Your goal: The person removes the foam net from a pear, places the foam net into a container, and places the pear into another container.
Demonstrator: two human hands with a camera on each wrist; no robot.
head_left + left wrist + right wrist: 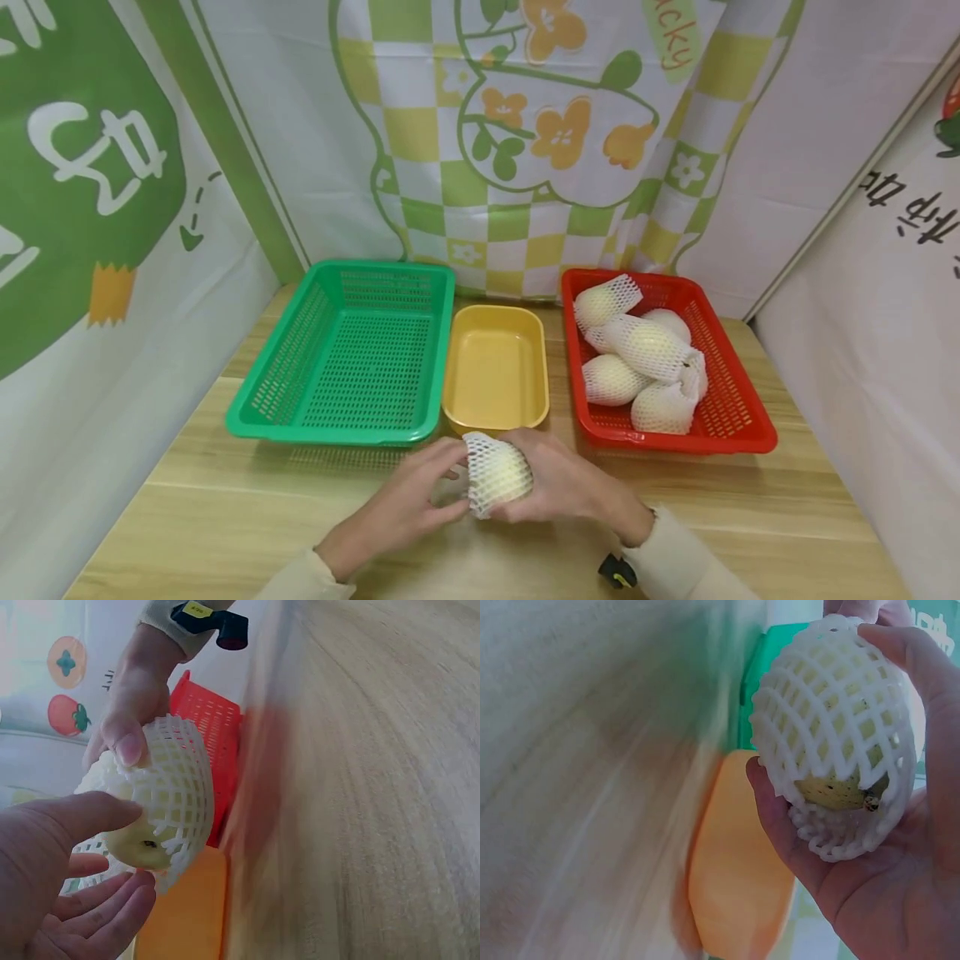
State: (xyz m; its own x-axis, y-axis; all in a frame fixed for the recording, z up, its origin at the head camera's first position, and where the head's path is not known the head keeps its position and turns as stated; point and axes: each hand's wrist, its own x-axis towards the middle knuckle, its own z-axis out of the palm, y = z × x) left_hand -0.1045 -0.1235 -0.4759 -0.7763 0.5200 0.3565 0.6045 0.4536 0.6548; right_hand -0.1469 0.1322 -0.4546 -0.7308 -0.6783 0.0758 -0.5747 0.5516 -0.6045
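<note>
A pale yellow pear [498,477] in a white foam net is held above the table, in front of the yellow bin. My right hand [558,483] grips it from the right, its thumb and fingers curled round the net. On the other side, my left hand [401,510] has its thumb and fingertips at the net's edge. In the left wrist view, the bare end of the pear [139,849] shows between the left thumb and fingers. The stem end of the pear [840,793] pokes from the net in the right wrist view.
At the back left stands a green basket [341,435] with nothing in it. A yellow bin [497,375] stands beside it, also bare inside. On the right, a red basket [738,400] contains several net-wrapped fruits [648,346]. Printed cloth walls surround the wooden table [247,517].
</note>
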